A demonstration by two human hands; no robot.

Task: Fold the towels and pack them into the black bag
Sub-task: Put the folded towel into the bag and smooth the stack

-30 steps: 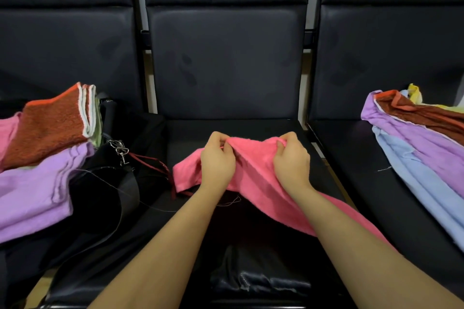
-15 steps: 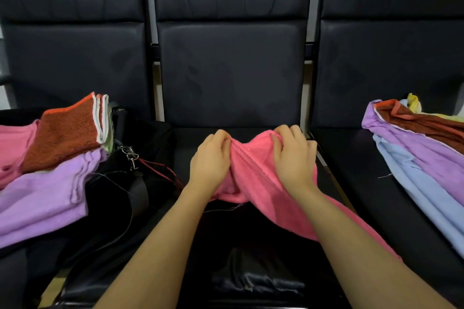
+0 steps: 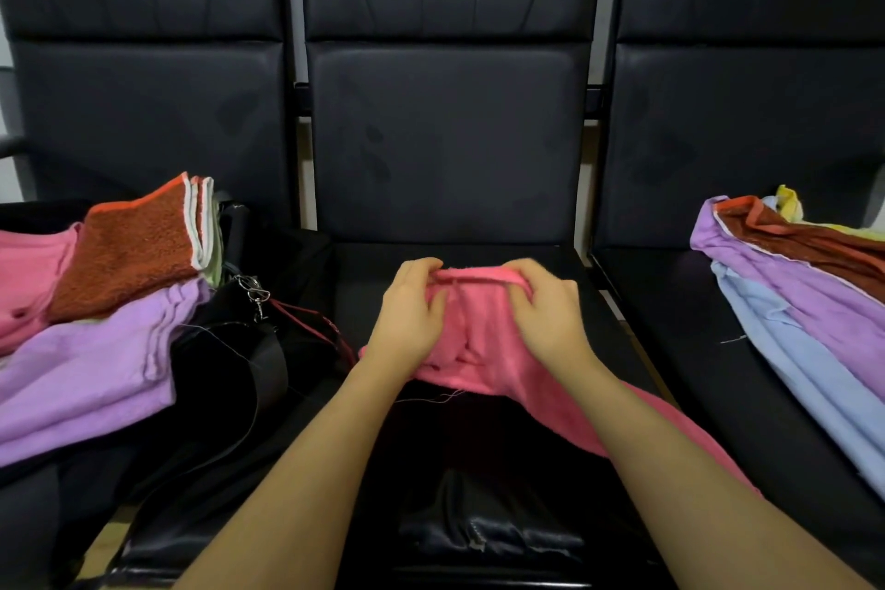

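Two hands work one pink towel (image 3: 483, 326) on the middle seat (image 3: 364, 273) of a row of black chairs. My left hand (image 3: 407, 316) and right hand (image 3: 546, 316) sit close together at the towel's far edge, the fingers (image 3: 421, 266) of each curled and clamped on the bunched cloth; the rest of it trails toward 5 o'clock, under my right forearm and off the front of the seat.

By my reading, this is the start of a fold, with the edge gathered but nothing squared yet. Next I would need to find both corners, draw them apart until the edge pulls straight, then lay the cloth flat on the seat and double it over.

At 9 o'clock, the black bag (image 3: 225, 364) slumps open on the left seat, its strap (image 3: 268, 364) and a metal clip (image 3: 254, 295) spilling toward me. Folded towels lie on or in it, I cannot tell which: a purple one (image 3: 86, 374), a rust-brown one (image 3: 129, 249) and a pink one (image 3: 24, 273).

At 3 o'clock, on the right seat, waits a loose heap of unfolded towels (image 3: 790, 302) in purple, pale blue, brown and yellow, well apart from my hands.

Folding room looks tight: the bag's strap and a red cord (image 3: 311, 321) reach onto the seat just beside the towel, and a stray thread hangs beneath it.
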